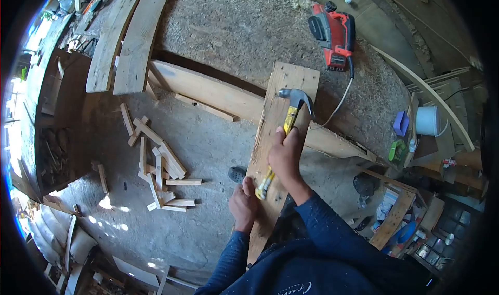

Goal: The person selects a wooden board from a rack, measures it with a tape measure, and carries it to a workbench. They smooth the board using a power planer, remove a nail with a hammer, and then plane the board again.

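A claw hammer (295, 98) with a yellow handle lies over a long wooden board (266, 139). My right hand (284, 152) is closed around the hammer's handle, its metal head near the board's far end. Lower down, my left hand (243, 204) grips the board's left edge, close to the butt of the handle. The board's far end rests on the dusty workbench (223, 30), and its near end reaches toward my body.
A red power planer (335, 37) with a cord sits on the bench at the upper right. Two planks (136, 40) overhang the bench at the upper left. Wood offcuts (169, 160) lie on the floor at left. A white bucket (427, 121) stands at right.
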The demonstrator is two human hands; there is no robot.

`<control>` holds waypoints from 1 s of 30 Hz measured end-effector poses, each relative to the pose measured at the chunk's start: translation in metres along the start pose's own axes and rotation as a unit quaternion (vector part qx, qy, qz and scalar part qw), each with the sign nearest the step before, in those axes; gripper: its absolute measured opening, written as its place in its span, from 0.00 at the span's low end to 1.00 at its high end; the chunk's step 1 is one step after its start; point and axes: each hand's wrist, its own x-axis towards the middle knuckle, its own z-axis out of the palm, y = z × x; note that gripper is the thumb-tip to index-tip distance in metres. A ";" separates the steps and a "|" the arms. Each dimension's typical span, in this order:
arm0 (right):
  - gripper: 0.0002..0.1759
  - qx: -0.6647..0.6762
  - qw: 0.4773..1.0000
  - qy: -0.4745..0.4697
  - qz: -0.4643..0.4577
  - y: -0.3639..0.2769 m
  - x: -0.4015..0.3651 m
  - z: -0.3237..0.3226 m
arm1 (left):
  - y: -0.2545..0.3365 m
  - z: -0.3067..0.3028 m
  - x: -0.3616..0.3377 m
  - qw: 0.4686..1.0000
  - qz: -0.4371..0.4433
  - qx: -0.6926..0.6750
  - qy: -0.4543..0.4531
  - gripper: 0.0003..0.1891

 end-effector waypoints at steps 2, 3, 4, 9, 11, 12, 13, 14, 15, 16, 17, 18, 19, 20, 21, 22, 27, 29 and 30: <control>0.14 0.101 0.985 -0.069 0.119 -0.037 0.000 -0.029 | 0.002 0.000 0.001 0.999 -0.025 0.033 0.004 0.36; 0.15 0.197 0.970 -0.071 0.127 -0.047 -0.003 -0.041 | 0.006 -0.003 -0.002 1.000 -0.022 0.016 0.002 0.37; 0.14 0.257 0.959 -0.050 0.105 -0.057 -0.006 -0.053 | 0.003 -0.001 -0.004 1.000 -0.011 0.010 0.013 0.36; 0.15 0.051 0.997 0.033 -0.040 0.003 -0.010 -0.014 | -0.006 0.008 0.001 0.999 0.010 0.009 0.039 0.35; 0.16 -0.115 0.992 0.004 -0.049 0.031 -0.001 -0.004 | -0.005 0.007 -0.003 0.999 0.007 0.010 0.046 0.35; 0.16 -0.024 0.999 -0.029 0.008 0.009 0.002 -0.019 | -0.003 0.006 -0.001 0.999 0.007 0.008 0.051 0.36; 0.15 0.065 0.994 -0.051 0.070 -0.013 0.004 -0.033 | -0.001 0.005 -0.001 0.999 0.006 0.004 0.047 0.36; 0.15 0.154 0.979 -0.057 0.117 -0.043 0.000 -0.053 | 0.000 0.002 -0.003 0.999 0.004 0.002 0.042 0.36; 0.14 0.260 0.961 -0.002 0.090 -0.052 -0.002 -0.061 | 0.001 0.002 -0.002 0.999 0.001 -0.003 0.038 0.36; 0.13 0.315 0.947 0.042 0.052 -0.060 -0.006 -0.065 | -0.001 0.003 -0.001 0.999 0.003 -0.003 0.039 0.36; 0.13 0.329 0.941 0.076 0.029 -0.054 -0.010 -0.056 | -0.002 0.005 0.000 0.999 0.003 -0.003 0.040 0.36; 0.13 0.345 0.932 0.111 0.005 -0.043 -0.013 -0.042 | -0.004 0.005 0.001 0.999 0.007 -0.002 0.042 0.36; 0.14 0.146 0.987 0.060 -0.027 -0.001 -0.003 -0.018 | -0.005 0.004 0.001 0.999 0.002 0.007 0.042 0.36; 0.15 0.086 0.995 0.044 -0.018 0.008 0.000 -0.012 | -0.004 0.003 0.002 0.999 -0.001 0.015 0.042 0.36; 0.16 0.025 0.999 0.028 -0.011 0.017 0.004 -0.006 | -0.003 0.002 0.001 0.999 -0.002 0.022 0.043 0.36; 0.17 -0.036 0.999 0.011 -0.005 0.026 0.007 0.001 | -0.001 0.000 0.002 0.999 0.005 0.019 0.047 0.36; 0.15 0.284 0.957 0.048 0.023 -0.052 -0.006 -0.053 | -0.001 -0.005 0.004 1.000 -0.008 0.020 0.005 0.37; 0.15 0.206 0.973 0.097 -0.031 -0.007 -0.006 -0.016 | -0.002 -0.003 0.005 1.000 -0.013 0.015 0.009 0.36; 0.15 0.110 0.992 0.063 -0.022 0.012 -0.003 -0.005 | -0.002 -0.004 0.004 1.000 -0.014 0.013 0.010 0.36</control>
